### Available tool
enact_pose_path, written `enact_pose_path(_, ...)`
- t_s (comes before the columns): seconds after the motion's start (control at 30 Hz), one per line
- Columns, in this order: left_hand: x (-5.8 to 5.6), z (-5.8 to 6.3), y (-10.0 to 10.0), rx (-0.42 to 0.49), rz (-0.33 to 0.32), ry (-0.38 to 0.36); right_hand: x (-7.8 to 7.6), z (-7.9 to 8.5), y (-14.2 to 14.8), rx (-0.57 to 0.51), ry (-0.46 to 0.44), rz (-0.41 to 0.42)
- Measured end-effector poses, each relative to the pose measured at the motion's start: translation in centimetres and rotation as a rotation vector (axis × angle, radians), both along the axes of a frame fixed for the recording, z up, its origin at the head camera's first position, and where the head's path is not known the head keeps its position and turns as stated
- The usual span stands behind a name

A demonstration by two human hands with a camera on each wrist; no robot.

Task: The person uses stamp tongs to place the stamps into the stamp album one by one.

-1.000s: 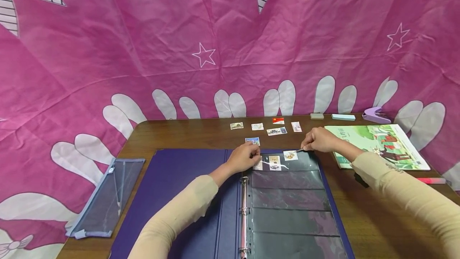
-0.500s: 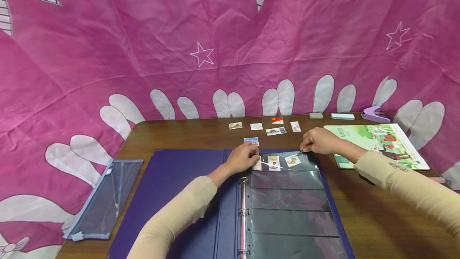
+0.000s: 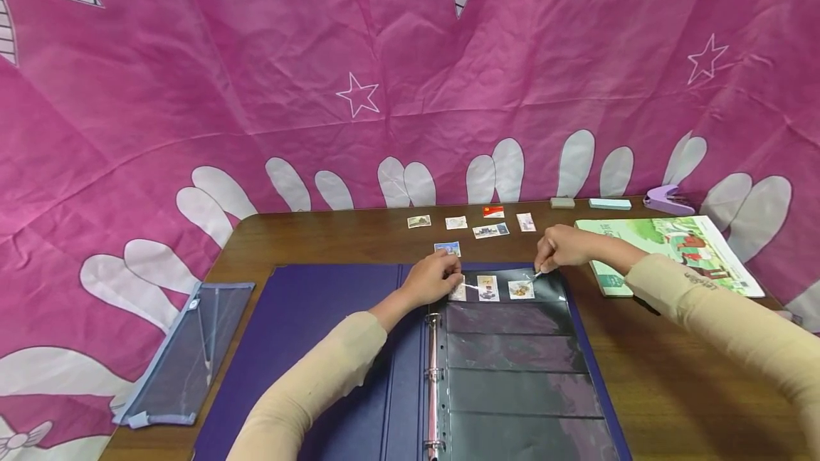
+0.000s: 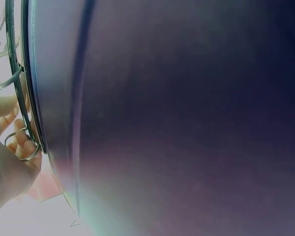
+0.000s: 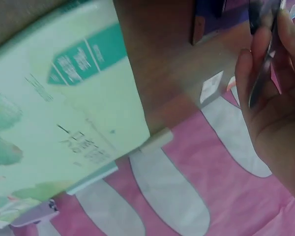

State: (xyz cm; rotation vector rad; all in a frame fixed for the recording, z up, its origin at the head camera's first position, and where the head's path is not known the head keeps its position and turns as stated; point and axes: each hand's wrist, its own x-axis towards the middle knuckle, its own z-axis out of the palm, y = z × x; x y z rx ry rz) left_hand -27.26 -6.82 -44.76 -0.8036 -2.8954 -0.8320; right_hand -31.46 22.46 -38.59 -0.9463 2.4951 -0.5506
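A ring-binder stamp album (image 3: 339,347) lies open, with a clear-pocketed black page (image 3: 512,358) on its right side. My left hand (image 3: 432,282) has curled fingers pinching the page's top pocket near its left end, partly covering one stamp. Beside it a second stamp (image 3: 488,289) sits in that top row. My right hand (image 3: 562,247) grips slim metal tweezers (image 5: 263,69) near the page's top right corner. Their tips overlap a third stamp (image 3: 521,289), which lies straight in the top row. The left wrist view shows mostly dark album cover (image 4: 187,98), with the left hand (image 4: 14,162) beyond the rings.
Several loose stamps (image 3: 490,230) lie behind the album. A green picture book (image 3: 673,251), an eraser (image 3: 562,203), a pale blue box (image 3: 610,204) and a purple hole punch or stapler (image 3: 668,200) are at the right. A mesh zip pouch (image 3: 186,354) lies left.
The third stamp has moved down from the page's top edge into the top row, tilting and then straightening. My right hand stays near the corner with the tweezers; the left hand holds still.
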Motion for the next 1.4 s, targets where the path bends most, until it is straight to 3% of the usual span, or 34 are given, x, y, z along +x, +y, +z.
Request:
enact_pose_path(0.13,0.0,0.1,0.1,-0.007,-0.004,0.018,-0.4,0.0,-0.2,0.056,-0.030,0.017)
enact_pose_path(0.33,0.2,0.3,0.2,-0.013,-0.021,0.018,-0.2,-0.5,0.1,0.078,0.022,0.042)
enact_pose_path(1.03,0.2,0.7,-0.3,-0.018,-0.027,0.054,-0.1,-0.8,-0.1,-0.035,0.131,0.136)
enact_pose_path(1.4,-0.1,-0.1,-0.2,-0.046,-0.033,0.033,0.4,-1.0,0.9,-0.070,0.069,0.033)
